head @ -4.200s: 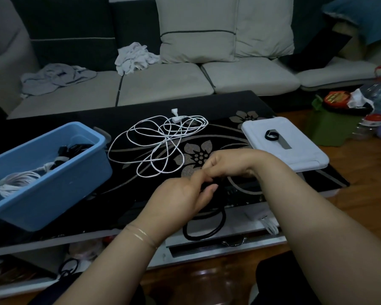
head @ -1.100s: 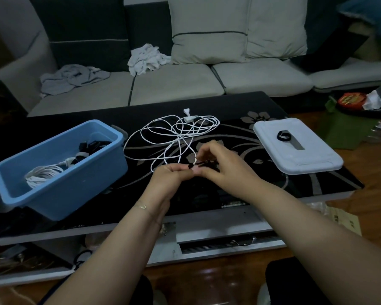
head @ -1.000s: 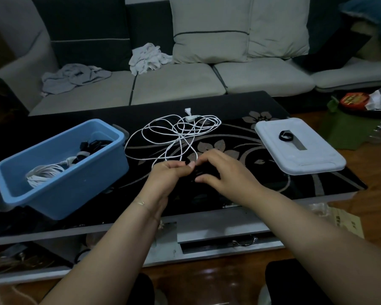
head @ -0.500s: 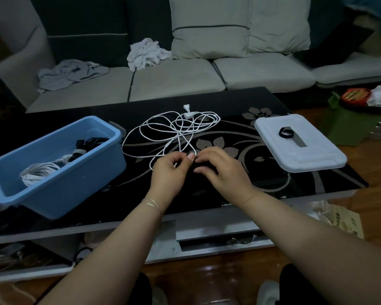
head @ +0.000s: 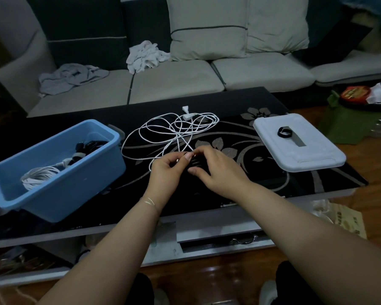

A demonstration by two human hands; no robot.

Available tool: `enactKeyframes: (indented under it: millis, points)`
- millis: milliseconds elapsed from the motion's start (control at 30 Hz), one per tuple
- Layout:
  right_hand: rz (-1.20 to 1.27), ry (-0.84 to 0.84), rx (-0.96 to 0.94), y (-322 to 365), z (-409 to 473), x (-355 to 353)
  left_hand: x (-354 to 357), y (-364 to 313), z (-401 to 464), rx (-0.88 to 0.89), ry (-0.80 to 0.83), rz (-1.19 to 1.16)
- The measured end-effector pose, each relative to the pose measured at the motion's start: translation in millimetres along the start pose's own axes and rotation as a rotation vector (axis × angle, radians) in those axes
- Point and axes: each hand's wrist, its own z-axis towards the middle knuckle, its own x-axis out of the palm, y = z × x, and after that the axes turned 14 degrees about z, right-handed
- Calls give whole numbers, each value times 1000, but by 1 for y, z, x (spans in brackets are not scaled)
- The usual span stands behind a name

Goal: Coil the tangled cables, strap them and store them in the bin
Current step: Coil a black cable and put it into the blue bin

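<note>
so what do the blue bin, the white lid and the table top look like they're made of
Blue bin: moulded plastic by the look, smooth with a soft sheen and a rolled rim.
White lid: probably plastic too, matt, with rounded moulded edges and a raised border.
Table top: likely black glass with a pale flower pattern; it looks glossy, though the dim light leaves that open.

Dim room, flat low light, source not visible; colours muted, faint grain; table (head: 273,102) top glossy black, swallowing detail beside the hands (head: 218,170); a dark thing between them unreadable; pale sheen on the floor below the table's near edge; sofa behind the table bowed by wide-angle curve; forearms at bottom edge stretched.
</note>
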Motion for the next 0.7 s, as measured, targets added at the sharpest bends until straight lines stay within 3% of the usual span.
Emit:
enactKeyframes:
  millis: [267,700]
  points:
    - [61,22,32,-1,9,0,-4,2,7,14,49,-40]
    - [281,48,170,-4,10,-7,-17,12,11,440,62,592]
